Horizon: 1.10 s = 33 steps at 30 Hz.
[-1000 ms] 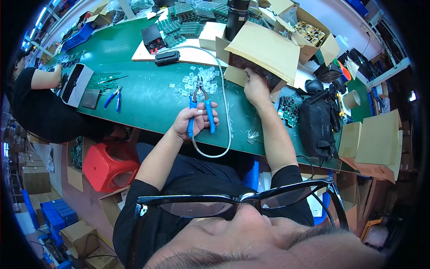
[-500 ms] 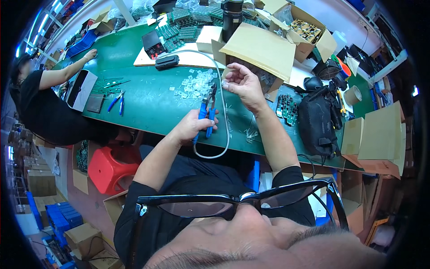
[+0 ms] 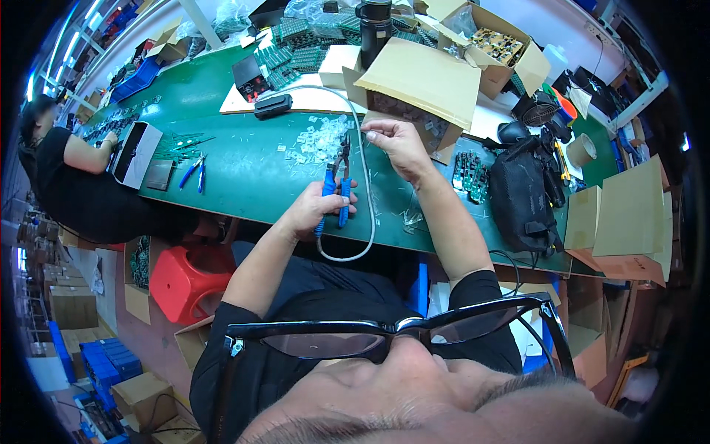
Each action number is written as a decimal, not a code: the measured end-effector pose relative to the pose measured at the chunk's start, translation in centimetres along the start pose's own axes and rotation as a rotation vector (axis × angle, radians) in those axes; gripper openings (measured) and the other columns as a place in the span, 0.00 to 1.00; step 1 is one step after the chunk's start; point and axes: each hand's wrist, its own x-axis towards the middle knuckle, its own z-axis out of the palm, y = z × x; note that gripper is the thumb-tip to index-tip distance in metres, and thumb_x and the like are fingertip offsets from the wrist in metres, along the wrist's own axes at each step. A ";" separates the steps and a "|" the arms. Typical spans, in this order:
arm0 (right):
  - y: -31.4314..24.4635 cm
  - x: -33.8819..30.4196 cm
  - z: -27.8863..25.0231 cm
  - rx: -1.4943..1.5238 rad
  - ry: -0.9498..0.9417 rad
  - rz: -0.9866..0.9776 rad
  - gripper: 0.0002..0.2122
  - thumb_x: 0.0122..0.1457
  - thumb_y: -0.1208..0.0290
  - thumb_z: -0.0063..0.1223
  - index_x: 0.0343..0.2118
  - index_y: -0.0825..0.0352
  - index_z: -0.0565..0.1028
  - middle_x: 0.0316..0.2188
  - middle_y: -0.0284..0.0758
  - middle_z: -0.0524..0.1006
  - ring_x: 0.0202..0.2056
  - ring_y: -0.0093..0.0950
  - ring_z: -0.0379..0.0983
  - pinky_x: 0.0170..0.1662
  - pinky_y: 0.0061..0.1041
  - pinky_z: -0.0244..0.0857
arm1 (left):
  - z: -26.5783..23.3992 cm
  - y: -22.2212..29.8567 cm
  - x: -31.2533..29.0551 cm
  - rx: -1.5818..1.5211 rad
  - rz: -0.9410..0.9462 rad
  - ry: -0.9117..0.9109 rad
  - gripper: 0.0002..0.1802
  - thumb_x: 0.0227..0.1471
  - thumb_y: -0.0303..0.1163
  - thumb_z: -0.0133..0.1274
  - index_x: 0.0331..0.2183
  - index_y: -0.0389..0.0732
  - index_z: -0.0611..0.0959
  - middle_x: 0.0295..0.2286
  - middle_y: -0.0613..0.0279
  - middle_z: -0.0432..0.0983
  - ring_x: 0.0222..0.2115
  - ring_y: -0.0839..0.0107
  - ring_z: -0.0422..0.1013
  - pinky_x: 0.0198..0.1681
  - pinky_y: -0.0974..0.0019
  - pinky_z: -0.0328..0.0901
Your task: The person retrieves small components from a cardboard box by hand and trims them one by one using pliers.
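My left hand is closed round the blue handles of a pair of cutting pliers, whose dark jaws point away from me. A grey cable loops from the handle's end, past the pliers and up across the bench. Just right of the jaws, my right hand hovers with thumb and forefinger drawn close in a pinch; anything between the fingertips is too small to make out. Beyond the pliers lies a heap of small clear plastic pieces on the green bench.
An open cardboard box stands behind my right hand. A black bag and green circuit boards lie to the right. Blue-handled pliers rest at left, near a co-worker. A red stool stands below.
My right hand has lowered slightly, its fingers now stretched more toward the pliers' side. My left hand still grips the pliers. The co-worker's arm has drawn back toward the white box.
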 end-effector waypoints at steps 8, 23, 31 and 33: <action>0.6 0.3 -0.3 0.482 -0.039 0.124 0.05 0.61 0.80 0.65 0.38 0.68 0.80 0.40 0.34 0.81 0.43 0.24 0.78 0.53 0.25 0.71 | 0.1 -0.1 0.1 0.078 0.015 -0.037 0.33 0.54 0.29 0.57 0.60 0.27 0.73 0.43 0.54 0.79 0.44 0.62 0.79 0.53 0.59 0.70; -0.1 -0.8 2.0 0.422 0.057 0.147 0.09 0.63 0.73 0.66 0.42 0.71 0.80 0.35 0.34 0.82 0.35 0.23 0.79 0.40 0.22 0.76 | 0.1 0.1 0.5 0.087 0.002 -0.036 0.33 0.54 0.29 0.58 0.60 0.28 0.74 0.43 0.55 0.79 0.43 0.64 0.79 0.51 0.60 0.71; -0.8 -1.1 2.1 0.394 0.030 0.179 0.08 0.62 0.79 0.64 0.42 0.73 0.80 0.36 0.37 0.82 0.36 0.27 0.81 0.43 0.25 0.79 | 0.2 0.2 0.5 0.068 -0.025 -0.013 0.33 0.54 0.30 0.57 0.60 0.29 0.73 0.45 0.53 0.79 0.45 0.61 0.79 0.52 0.59 0.71; -0.8 -1.2 2.2 0.394 0.030 0.178 0.07 0.61 0.79 0.63 0.42 0.74 0.80 0.36 0.38 0.82 0.37 0.28 0.82 0.44 0.25 0.79 | 0.2 0.4 0.5 0.054 -0.034 -0.007 0.34 0.54 0.30 0.57 0.61 0.29 0.72 0.45 0.52 0.78 0.46 0.61 0.79 0.53 0.59 0.71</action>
